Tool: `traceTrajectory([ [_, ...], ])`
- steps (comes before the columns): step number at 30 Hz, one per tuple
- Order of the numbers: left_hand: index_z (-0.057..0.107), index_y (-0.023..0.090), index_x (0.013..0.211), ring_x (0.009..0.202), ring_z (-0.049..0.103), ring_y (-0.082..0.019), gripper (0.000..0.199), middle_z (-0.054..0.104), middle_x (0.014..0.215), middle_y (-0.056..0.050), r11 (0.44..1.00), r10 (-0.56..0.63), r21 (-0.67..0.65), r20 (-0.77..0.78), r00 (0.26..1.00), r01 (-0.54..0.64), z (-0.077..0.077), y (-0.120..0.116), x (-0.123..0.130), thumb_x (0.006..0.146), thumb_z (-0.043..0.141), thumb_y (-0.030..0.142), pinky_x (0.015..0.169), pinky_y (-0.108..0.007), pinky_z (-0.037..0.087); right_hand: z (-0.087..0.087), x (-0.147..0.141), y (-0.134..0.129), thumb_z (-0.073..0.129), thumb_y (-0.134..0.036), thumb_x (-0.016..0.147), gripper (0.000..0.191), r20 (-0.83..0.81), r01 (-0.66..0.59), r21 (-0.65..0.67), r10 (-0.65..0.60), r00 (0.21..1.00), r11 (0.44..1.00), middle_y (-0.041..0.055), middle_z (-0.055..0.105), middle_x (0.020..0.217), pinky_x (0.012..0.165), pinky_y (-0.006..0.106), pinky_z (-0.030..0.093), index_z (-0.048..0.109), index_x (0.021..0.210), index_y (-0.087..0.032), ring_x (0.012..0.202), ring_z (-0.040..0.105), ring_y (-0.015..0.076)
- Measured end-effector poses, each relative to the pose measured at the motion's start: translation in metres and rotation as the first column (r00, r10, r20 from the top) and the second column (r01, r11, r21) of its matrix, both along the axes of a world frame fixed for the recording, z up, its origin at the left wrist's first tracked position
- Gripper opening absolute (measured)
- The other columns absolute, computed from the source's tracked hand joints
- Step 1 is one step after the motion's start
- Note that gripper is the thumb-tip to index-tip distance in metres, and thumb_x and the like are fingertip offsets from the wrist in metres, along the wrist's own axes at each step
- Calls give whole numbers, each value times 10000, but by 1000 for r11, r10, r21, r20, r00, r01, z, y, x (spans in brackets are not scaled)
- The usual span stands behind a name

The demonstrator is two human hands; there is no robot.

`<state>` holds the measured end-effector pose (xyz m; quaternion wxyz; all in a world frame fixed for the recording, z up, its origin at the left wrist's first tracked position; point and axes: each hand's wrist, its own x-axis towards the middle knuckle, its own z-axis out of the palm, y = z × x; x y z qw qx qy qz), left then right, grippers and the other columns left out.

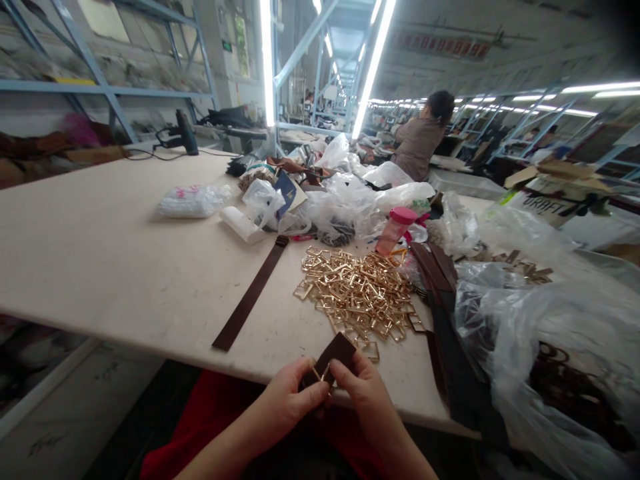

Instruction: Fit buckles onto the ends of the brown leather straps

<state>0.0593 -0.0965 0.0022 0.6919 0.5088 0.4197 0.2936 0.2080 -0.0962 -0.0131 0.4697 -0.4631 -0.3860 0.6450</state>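
Note:
At the table's front edge my left hand (295, 388) pinches a gold metal buckle (324, 375) between thumb and fingers. My right hand (364, 383) grips a dark brown leather strap (337, 349), its thumb pressed close to the buckle. Strap and buckle touch; whether the strap passes through the buckle I cannot tell. Just beyond my hands lies a heap of loose gold buckles (365, 287). Left of the heap another brown strap (250, 297) lies flat on the table, slanting away from me, with a dark stack at its far end.
Clear plastic bags (345, 197) and a pink-lidded bottle (394, 230) stand behind the buckles. Dark straps (445, 327) hang over the table (125, 253) edge at right, beside a large plastic bag (540, 347). Farther back are a black tool (186, 133) and a person (423, 143).

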Motion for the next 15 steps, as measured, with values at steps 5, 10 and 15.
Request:
traceTrajectory([
  [5,500,123,800,526,517,-104,322,591,648,-16,994,41,-99,44,998,-37,-2,1,-3,725,607,417,513,-216,392,-5,-2,-2,598,-368,762,310,167,32,75,-45,985,997,70,644,910,729,315,450,559,973,-145,807,582,204],
  [10,493,136,755,465,499,-95,365,591,593,-8,987,96,-136,54,994,-88,-7,5,-4,681,632,465,452,-198,361,-8,-7,-3,532,-369,816,269,428,46,281,-168,888,959,55,614,873,708,298,439,559,982,-159,781,556,188],
  [15,485,143,724,439,478,-99,393,577,559,-4,985,101,-138,-29,994,-104,-8,7,-7,677,623,508,428,-202,352,0,-10,-8,461,-293,879,150,468,-68,473,-185,864,879,32,581,865,707,256,421,565,936,-201,802,535,157],
])
